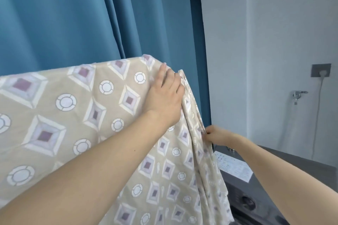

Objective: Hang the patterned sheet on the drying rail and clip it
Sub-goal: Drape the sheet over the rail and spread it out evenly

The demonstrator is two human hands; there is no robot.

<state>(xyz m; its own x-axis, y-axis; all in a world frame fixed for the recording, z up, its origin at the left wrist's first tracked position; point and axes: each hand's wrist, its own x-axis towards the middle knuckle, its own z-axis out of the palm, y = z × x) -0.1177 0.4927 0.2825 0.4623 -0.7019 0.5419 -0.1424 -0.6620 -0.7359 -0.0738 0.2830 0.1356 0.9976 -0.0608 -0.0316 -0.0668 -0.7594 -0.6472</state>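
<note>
Head view: the patterned sheet (76, 115) hangs draped over its hidden rail, before the blue curtain (64, 14). The left hand (165, 95) presses flat-fingered on the sheet's top corner; the right hand (216, 135) pinches its bunched side edge. Best pull that edge taut downward before clipping.
</note>
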